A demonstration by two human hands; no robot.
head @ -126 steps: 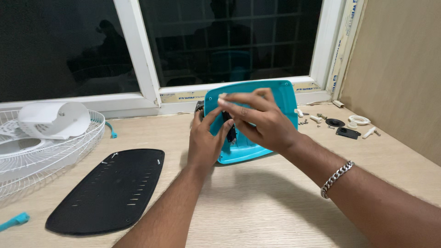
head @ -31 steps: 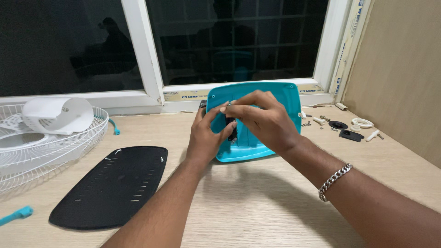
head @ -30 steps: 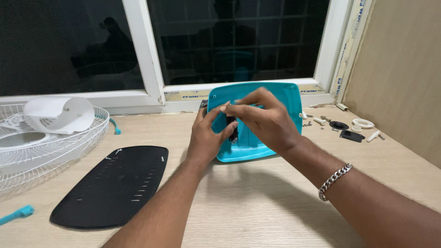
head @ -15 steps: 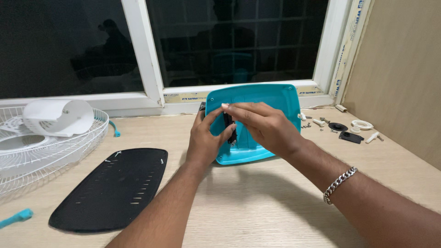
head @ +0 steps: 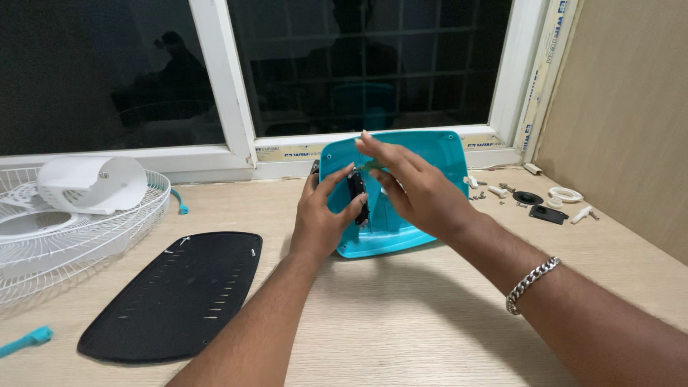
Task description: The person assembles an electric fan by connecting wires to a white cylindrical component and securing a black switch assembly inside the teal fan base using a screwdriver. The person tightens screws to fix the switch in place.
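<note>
left hand (head: 324,218) fingers clamped on teal housing (head: 423,154) edge | right hand (head: 416,190) fingers apart, maybe touching small black part (head: 357,195) | black panel (head: 179,290) flat on surface (head: 401,322)

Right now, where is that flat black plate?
In the head view, the flat black plate lies on the table's left side, beside the white wire grille.

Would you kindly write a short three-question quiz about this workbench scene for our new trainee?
1. True or false: the teal panel stands tilted on its edge on the table.
2. The black plate lies on which side of the panel: A left, B right, C behind?
3. Which wrist wears the chain bracelet?

Key: 1 true. 2 A. 3 The right; the right hand and left hand both touch the panel.
</note>
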